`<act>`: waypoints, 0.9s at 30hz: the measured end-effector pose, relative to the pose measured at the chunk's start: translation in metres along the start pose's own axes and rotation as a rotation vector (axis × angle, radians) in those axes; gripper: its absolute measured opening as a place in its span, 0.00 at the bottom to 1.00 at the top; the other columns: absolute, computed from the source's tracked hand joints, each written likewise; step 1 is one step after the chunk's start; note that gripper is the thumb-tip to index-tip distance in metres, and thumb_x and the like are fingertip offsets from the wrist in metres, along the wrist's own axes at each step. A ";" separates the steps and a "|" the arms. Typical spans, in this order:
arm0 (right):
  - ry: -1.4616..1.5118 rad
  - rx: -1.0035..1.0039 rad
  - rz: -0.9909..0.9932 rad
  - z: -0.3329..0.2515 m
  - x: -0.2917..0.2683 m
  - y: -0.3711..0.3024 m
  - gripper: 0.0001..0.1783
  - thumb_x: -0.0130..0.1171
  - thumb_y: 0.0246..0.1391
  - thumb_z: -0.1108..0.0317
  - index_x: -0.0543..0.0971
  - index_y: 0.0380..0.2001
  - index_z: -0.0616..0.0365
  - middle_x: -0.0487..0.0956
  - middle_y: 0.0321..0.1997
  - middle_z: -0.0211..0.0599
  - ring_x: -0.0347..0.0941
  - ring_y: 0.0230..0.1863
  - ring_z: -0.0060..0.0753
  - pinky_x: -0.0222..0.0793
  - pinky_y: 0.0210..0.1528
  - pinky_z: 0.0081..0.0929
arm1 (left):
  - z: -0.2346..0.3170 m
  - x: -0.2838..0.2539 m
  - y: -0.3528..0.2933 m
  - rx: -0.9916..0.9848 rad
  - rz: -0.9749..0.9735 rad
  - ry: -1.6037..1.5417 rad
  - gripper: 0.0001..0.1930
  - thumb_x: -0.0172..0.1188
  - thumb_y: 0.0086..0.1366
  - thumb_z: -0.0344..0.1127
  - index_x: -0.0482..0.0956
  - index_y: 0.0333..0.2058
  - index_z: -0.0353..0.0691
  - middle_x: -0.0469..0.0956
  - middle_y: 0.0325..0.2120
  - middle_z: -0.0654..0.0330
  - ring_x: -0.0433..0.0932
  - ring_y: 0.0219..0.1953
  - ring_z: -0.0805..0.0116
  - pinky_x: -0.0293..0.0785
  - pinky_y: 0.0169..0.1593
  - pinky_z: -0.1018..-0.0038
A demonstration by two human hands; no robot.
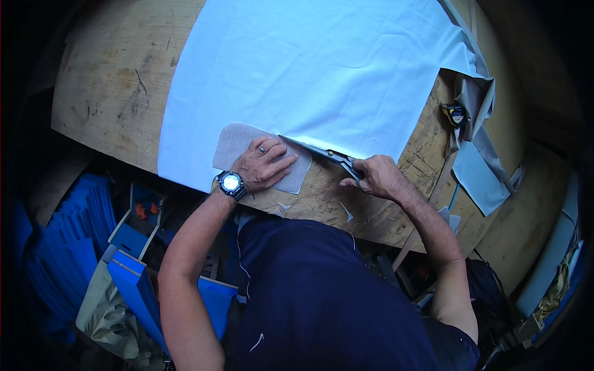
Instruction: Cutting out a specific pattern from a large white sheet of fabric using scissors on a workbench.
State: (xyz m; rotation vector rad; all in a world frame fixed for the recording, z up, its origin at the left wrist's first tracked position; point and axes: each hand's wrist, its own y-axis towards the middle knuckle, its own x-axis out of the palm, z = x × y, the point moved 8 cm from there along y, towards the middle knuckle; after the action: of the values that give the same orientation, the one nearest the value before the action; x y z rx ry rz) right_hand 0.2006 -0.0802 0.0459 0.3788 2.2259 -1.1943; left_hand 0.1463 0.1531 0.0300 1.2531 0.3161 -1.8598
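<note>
A large pale blue-white fabric sheet (297, 68) lies spread over the wooden table. On its near edge rests a smaller greyish piece of material (232, 145) with rounded upper corners. My left hand (266, 164), with a ring and a wristwatch, lies on this piece with its fingers stretched over it. My right hand (375, 177) is wrapped round the handles of a pair of scissors (322, 151). Their blades point up and left along the sheet's near edge, and the tip reaches the grey piece beside my left fingers.
Small fabric scraps (347, 213) lie at the near edge of the wooden table (111, 80). A tape measure (455, 115) sits at the right, by folded fabric (473, 99) and a pale offcut (481, 176). Blue panels (80, 229) are stacked below left, near a crumpled beige cloth (110, 315).
</note>
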 end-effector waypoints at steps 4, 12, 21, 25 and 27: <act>-0.038 -0.009 0.011 -0.003 -0.003 0.001 0.34 0.63 0.53 0.31 0.81 0.27 0.56 0.75 0.14 0.36 0.80 0.24 0.43 0.75 0.31 0.44 | -0.002 -0.004 0.000 -0.032 0.004 -0.039 0.20 0.69 0.62 0.41 0.82 0.52 0.45 0.76 0.47 0.59 0.73 0.54 0.60 0.68 0.62 0.58; -0.039 0.016 0.006 0.000 -0.008 -0.004 0.33 0.63 0.53 0.31 0.82 0.27 0.55 0.77 0.15 0.35 0.81 0.25 0.42 0.77 0.33 0.42 | -0.006 -0.030 -0.015 -0.479 0.136 0.107 0.24 0.65 0.64 0.39 0.76 0.57 0.39 0.72 0.56 0.51 0.67 0.64 0.51 0.59 0.70 0.52; -0.028 0.039 -0.056 -0.006 -0.013 0.003 0.35 0.64 0.51 0.28 0.81 0.27 0.55 0.78 0.16 0.33 0.81 0.26 0.38 0.78 0.36 0.41 | -0.027 0.008 -0.057 -0.702 0.095 0.195 0.49 0.60 0.66 0.59 0.48 0.74 0.38 0.42 0.76 0.46 0.38 0.78 0.45 0.33 0.76 0.43; -0.062 0.034 -0.082 -0.015 -0.012 0.012 0.37 0.64 0.49 0.26 0.81 0.26 0.55 0.77 0.15 0.31 0.81 0.26 0.38 0.77 0.37 0.41 | -0.026 0.008 -0.055 -0.701 0.080 0.216 0.50 0.60 0.65 0.60 0.47 0.74 0.38 0.42 0.76 0.46 0.38 0.78 0.45 0.33 0.76 0.43; -0.051 0.034 -0.091 -0.017 -0.012 0.016 0.37 0.63 0.49 0.26 0.81 0.26 0.55 0.77 0.15 0.32 0.81 0.26 0.38 0.77 0.37 0.41 | -0.026 0.009 -0.054 -0.700 0.079 0.218 0.51 0.61 0.64 0.60 0.47 0.74 0.37 0.42 0.76 0.45 0.38 0.78 0.45 0.33 0.76 0.43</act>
State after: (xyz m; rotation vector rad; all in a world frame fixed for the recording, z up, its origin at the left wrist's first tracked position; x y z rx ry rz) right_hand 0.2120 -0.0567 0.0494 0.2597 2.2021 -1.2769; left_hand 0.1206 0.1974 -0.0024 0.9483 0.9294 -1.3559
